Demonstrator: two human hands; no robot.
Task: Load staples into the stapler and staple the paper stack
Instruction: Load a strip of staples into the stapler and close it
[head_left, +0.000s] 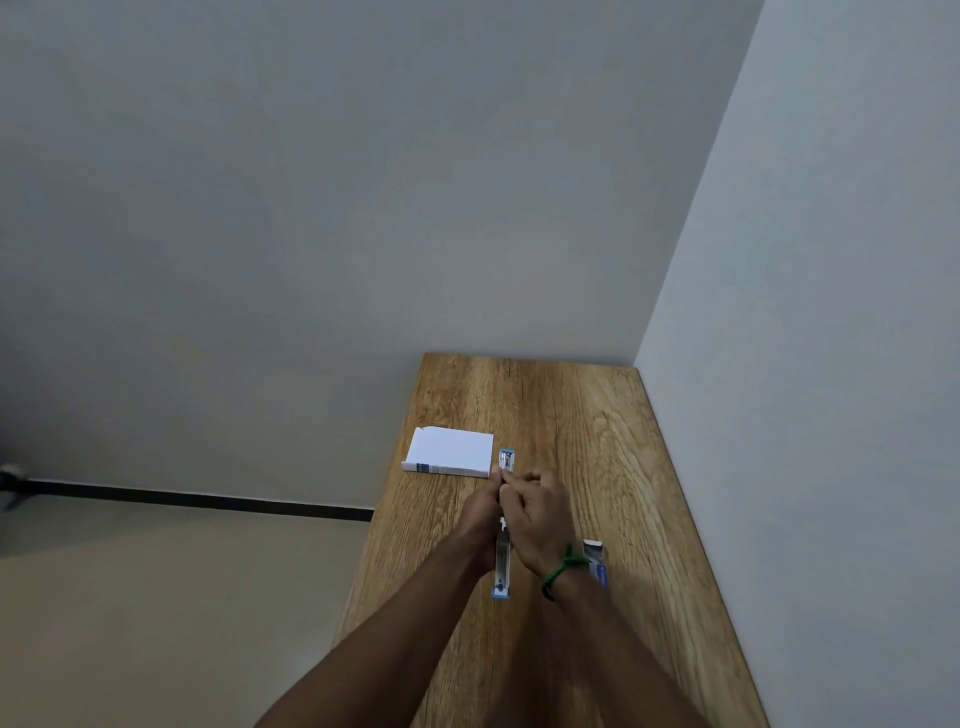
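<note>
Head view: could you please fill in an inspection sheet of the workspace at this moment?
Surface: wooden table set into a wall corner, mostly bare.
Job's things: stapler opened out flat along the table, between both hands; paper stack lies left of its far end, not touching it; staple box with open flap lies by the right wrist.
Clutter: nothing seen.
Hands: left hand steadies the stapler's side; right hand pinches at its middle, whether on staples cannot be told. Green band on the right wrist.
Cables: nothing seen.
Surroundings: plain walls; floor to the left.
</note>
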